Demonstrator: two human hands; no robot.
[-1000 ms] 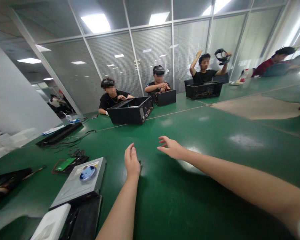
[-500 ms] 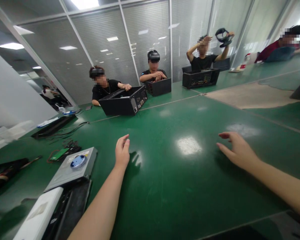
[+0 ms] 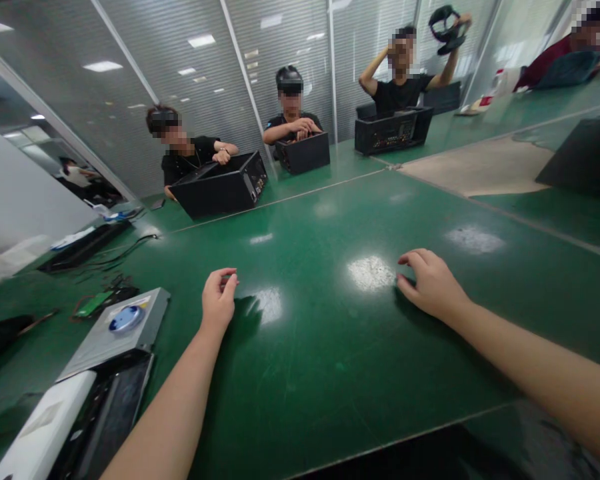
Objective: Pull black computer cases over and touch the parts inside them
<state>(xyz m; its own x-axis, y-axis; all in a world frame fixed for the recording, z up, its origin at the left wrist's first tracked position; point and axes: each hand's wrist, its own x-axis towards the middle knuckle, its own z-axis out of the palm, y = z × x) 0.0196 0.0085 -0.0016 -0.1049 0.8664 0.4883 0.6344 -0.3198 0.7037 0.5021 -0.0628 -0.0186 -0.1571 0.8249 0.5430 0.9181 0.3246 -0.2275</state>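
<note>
Both arms reach out over a green tabletop. My left hand is open with nothing in it, its thumb and fingers apart, just above or on the surface; I cannot tell whether it touches. To its left lies a silver optical drive with a round blue-and-white object on top. My right hand, also open and holding nothing, curves its fingers loosely inward beside a bright light reflection on the table.
A white box-like part and a black panel lie at the lower left, near a green circuit board. Across the table, people sit behind black computer cases; one person raises a headset. Another dark case stands at right.
My view has shifted toward the right and down. The right hand has come inward, nearer the left, with its fingers more curled. Across the table, the person still holds the headset up.
</note>
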